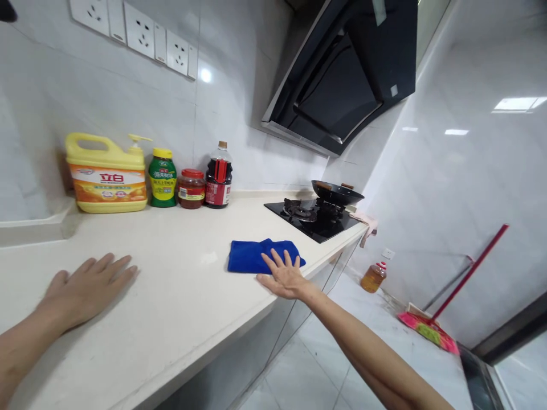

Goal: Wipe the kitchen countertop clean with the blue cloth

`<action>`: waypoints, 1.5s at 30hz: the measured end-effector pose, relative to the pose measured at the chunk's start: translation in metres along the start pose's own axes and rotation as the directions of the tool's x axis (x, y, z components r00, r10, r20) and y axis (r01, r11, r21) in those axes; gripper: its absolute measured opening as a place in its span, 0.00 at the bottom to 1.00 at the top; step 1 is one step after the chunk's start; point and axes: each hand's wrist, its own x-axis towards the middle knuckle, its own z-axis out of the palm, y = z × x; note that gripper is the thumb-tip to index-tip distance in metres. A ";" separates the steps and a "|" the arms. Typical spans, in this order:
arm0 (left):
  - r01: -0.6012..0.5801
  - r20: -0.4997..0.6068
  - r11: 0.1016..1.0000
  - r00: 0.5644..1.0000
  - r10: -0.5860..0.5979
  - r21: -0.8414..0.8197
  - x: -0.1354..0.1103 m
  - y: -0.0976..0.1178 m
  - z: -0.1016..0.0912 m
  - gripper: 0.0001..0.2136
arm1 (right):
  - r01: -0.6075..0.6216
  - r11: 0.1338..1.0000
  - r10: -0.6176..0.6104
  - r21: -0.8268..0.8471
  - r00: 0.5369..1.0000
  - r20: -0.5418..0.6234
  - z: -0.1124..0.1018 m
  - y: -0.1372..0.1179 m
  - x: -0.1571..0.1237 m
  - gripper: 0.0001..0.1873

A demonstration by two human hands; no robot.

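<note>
A blue cloth (248,257) lies folded on the pale countertop (179,296), near its front edge. My right hand (284,276) rests on the cloth's right part with the fingers spread; the thumb reaches past the cloth onto the counter. On the left side of the counter my left hand (88,287) lies palm down with nothing in it, its fingers stretched out. The cloth is well apart from that hand.
Along the wall stand a yellow detergent jug (106,179), a green bottle (163,177), a red-lidded jar (191,189) and a dark sauce bottle (219,176). Beyond are a gas stove (314,219), a wok (337,195) and a range hood (342,80). A broom (431,330) and oil bottle (374,278) are on the floor.
</note>
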 end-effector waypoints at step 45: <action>0.066 0.224 0.995 0.971 -0.080 0.072 -0.144 0.030 -0.068 0.35 | 0.530 0.835 -0.358 0.148 0.728 -0.584 0.045 -0.059 -0.025 0.21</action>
